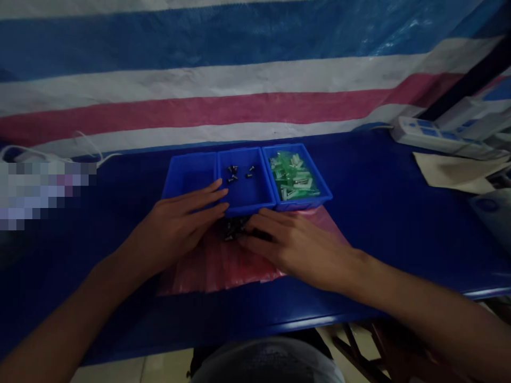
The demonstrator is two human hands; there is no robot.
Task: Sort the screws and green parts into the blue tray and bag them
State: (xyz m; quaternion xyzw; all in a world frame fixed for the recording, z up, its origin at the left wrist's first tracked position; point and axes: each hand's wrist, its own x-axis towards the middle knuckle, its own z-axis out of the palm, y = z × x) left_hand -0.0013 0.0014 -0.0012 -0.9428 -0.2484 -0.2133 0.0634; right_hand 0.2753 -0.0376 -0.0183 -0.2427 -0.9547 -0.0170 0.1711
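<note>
While the left hand [179, 226] lies flat, fingers released, the right hand [297, 247] spreads open-fingered over dark screws [233, 229] on pink bags [215, 266].

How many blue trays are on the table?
3, side by side in a row. The left tray looks bare, with the left hand at its front. The middle tray holds a few dark screws. The right tray holds green pieces.

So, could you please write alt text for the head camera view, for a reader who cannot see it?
Two bare hands, left hand and right hand, rest on pink plastic bags around a small pile of dark screws on a blue table. Behind them sit three blue trays: one looks empty, one holds screws, one holds green packets.
</note>
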